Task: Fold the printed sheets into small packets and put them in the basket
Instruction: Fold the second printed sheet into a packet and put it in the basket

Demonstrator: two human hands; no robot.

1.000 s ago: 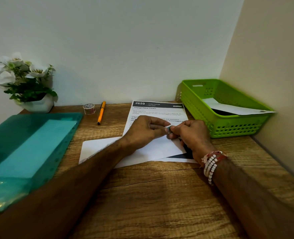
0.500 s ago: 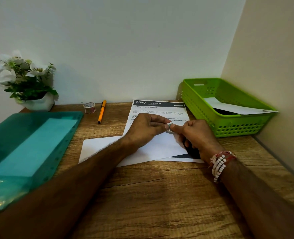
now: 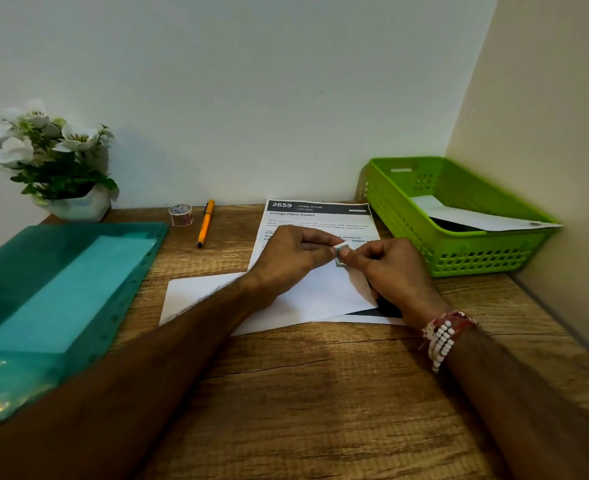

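A printed sheet (image 3: 317, 216) headed "2659 Living Room" lies flat on the wooden table (image 3: 320, 393). A folded white sheet (image 3: 320, 294) lies across its lower half. Above that fold, my left hand (image 3: 289, 254) and my right hand (image 3: 393, 271) meet fingertip to fingertip. Both pinch a small greenish-white piece (image 3: 341, 251) that looks like a bit of tape. The green plastic basket (image 3: 476, 258) stands to the right against the wall, with a folded white paper (image 3: 476, 218) leaning inside it.
A teal plastic folder (image 3: 54, 299) holding paper covers the table's left side. A small roll of tape (image 3: 181, 214) and an orange pen (image 3: 206, 223) lie near the back wall. A white pot of flowers (image 3: 78, 206) stands at back left. Walls close off the back and right.
My right wrist has swung slightly to the right. Both hands stay pinched together on the small piece over the folded sheet.
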